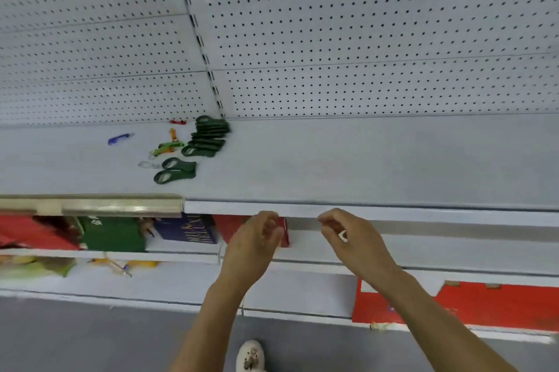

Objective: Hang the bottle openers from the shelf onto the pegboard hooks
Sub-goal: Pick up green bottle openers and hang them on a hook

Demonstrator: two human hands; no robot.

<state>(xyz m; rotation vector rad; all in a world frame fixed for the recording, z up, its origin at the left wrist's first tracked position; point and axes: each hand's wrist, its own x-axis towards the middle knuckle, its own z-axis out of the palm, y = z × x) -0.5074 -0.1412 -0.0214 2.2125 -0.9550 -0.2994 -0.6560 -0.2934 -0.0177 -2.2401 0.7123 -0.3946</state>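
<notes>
Green bottle openers [208, 135] are left lying on the shelf [332, 159] below the pegboard [332, 23], nothing being held in the loosely curled left hand [257, 238] or right hand [344, 235], so a reach up and left is judged necessary.

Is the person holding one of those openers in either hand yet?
No. Both the left hand and right hand hold nothing, fingers loosely curled; the green bottle openers lie on the shelf.

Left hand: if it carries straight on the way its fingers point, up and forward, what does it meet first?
Probably the front edge of the shelf, just above the left hand. The green bottle openers lie further back and to the left on the shelf, off that line. Depth is unclear from one view.
</notes>
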